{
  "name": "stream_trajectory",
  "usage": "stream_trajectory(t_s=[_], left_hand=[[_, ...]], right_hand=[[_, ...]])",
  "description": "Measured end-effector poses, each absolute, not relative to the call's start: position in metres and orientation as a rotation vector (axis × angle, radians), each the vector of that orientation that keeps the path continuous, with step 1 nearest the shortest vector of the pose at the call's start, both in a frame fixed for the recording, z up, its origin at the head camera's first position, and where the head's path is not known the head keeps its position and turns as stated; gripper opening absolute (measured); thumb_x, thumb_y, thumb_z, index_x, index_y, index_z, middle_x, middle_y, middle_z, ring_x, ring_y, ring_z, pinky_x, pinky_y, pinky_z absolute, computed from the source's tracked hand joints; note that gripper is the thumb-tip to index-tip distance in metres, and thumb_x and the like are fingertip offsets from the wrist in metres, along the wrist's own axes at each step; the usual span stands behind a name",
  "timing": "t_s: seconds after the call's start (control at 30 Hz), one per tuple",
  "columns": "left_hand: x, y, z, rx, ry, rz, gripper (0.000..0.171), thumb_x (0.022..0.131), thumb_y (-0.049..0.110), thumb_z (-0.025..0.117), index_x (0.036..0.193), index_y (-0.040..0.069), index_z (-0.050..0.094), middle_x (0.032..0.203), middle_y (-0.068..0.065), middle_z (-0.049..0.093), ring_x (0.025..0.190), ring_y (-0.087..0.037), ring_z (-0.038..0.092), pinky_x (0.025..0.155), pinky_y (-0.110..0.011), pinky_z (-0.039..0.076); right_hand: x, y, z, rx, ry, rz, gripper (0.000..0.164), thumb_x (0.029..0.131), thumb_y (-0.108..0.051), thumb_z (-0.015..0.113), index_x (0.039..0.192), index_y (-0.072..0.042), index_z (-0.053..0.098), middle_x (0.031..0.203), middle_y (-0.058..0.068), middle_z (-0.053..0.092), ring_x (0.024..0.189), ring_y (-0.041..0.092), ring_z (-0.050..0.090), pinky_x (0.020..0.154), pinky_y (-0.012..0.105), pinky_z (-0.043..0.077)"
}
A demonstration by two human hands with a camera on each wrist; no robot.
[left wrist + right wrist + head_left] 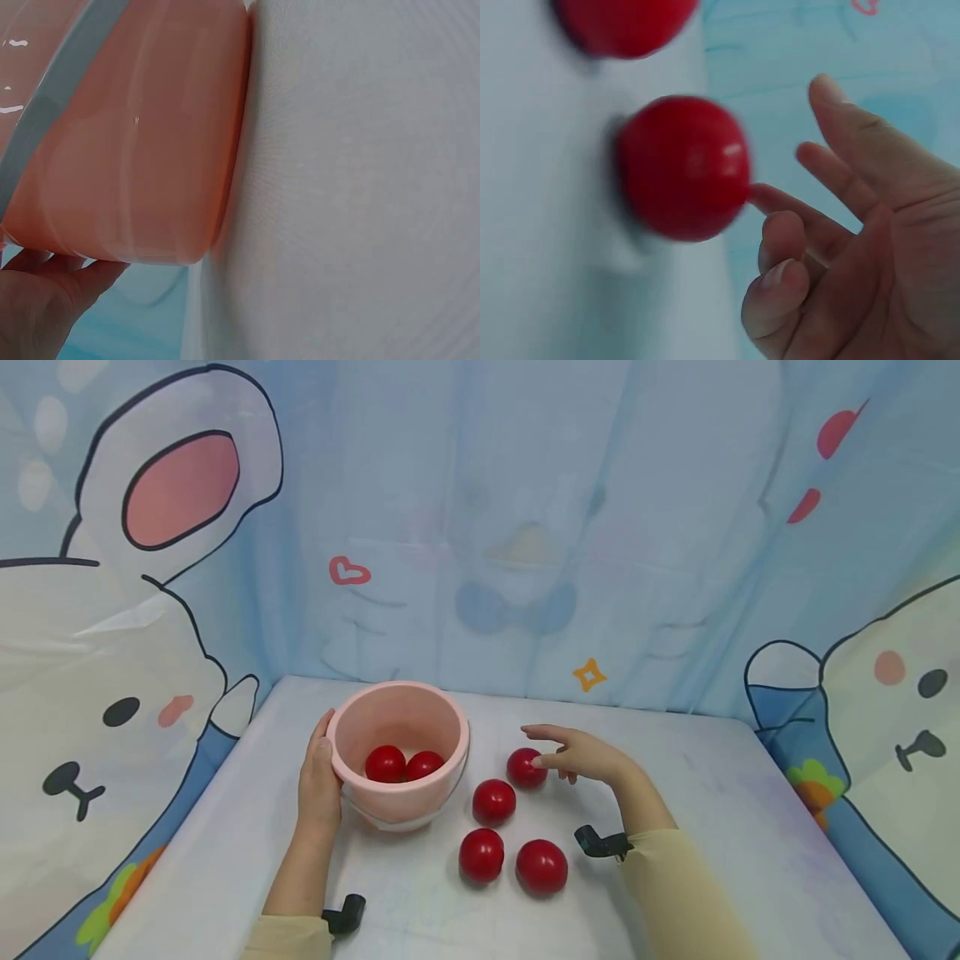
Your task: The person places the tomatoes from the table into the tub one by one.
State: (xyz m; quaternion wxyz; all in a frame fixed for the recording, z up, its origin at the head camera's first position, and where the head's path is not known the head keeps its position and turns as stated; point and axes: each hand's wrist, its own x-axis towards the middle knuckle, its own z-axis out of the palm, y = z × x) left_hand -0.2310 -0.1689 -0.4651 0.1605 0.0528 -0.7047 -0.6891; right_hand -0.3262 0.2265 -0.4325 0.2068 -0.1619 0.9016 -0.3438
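Observation:
A pink bucket (399, 802) with a white handle stands on the left half of the table, two red balls (386, 763) inside it. My left hand (320, 785) rests against the bucket's left side, fingers laid along the wall below the rim; the left wrist view shows its fingertips touching the bucket wall (150, 150). To the right, my right hand (588, 754) hovers with fingers spread over the farthest loose red ball (527, 768). In the right wrist view nothing lies in its grasp, and a fingertip overlaps the edge of a red ball (684, 168).
Three more red balls lie nearer: one (494, 802) right of the bucket, another (482, 857) in front of it, and one (542, 867) farther right. A white-covered table (750, 827) holds everything. Behind it hangs a blue cartoon-printed curtain (420, 468).

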Motion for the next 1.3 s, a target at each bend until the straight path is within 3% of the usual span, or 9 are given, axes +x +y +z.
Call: stream_trajectory(t_s=[0.2,0.5,0.93,1.17,1.3], left_hand=[[-0.231,-0.169,-0.465,0.156,-2.009,-1.977,0.045,0.102,0.052,0.036,0.147,0.052,0.034,0.155,0.021,0.036,0.145,-0.011,0.034,0.112,-0.048,0.042],[-0.230,-0.169,-0.465,0.166,-2.021,-1.961,0.045,0.101,0.053,0.037,0.146,0.052,0.033,0.154,0.021,0.036,0.145,-0.011,0.034,0.110,-0.048,0.043],[-0.231,-0.170,-0.465,0.151,-2.009,-1.977,0.045,0.101,0.057,0.034,0.146,0.053,0.034,0.154,0.024,0.035,0.144,-0.009,0.033,0.112,-0.047,0.043],[-0.233,-0.170,-0.467,0.135,-1.972,-1.985,0.046,0.101,0.058,0.033,0.146,0.050,0.036,0.154,0.023,0.036,0.144,-0.009,0.034,0.112,-0.044,0.042],[-0.232,-0.170,-0.467,0.139,-1.977,-1.983,0.046,0.101,0.058,0.033,0.146,0.050,0.035,0.154,0.023,0.036,0.144,-0.009,0.034,0.112,-0.044,0.042]], right_hand=[[-0.325,0.235,-0.465,-0.355,2.523,-1.030,0.071,0.086,-0.043,0.073,0.149,-0.037,0.041,0.148,0.003,0.048,0.072,0.029,0.061,0.063,0.033,0.052],[-0.323,0.239,-0.491,-0.302,2.533,-1.143,0.073,0.081,-0.048,0.076,0.146,-0.041,0.044,0.149,0.010,0.047,0.071,0.024,0.058,0.069,0.031,0.051],[-0.320,0.240,-0.504,-0.224,2.565,-1.233,0.066,0.080,-0.048,0.078,0.140,-0.046,0.050,0.148,0.008,0.050,0.064,0.020,0.052,0.062,0.029,0.049],[-0.319,0.240,-0.504,-0.212,2.559,-1.281,0.065,0.077,-0.050,0.080,0.136,-0.049,0.053,0.145,0.006,0.053,0.053,0.020,0.046,0.050,0.026,0.044],[-0.318,0.240,-0.505,-0.223,2.568,-1.284,0.067,0.076,-0.051,0.080,0.137,-0.048,0.053,0.145,0.006,0.053,0.054,0.020,0.047,0.053,0.027,0.046]])
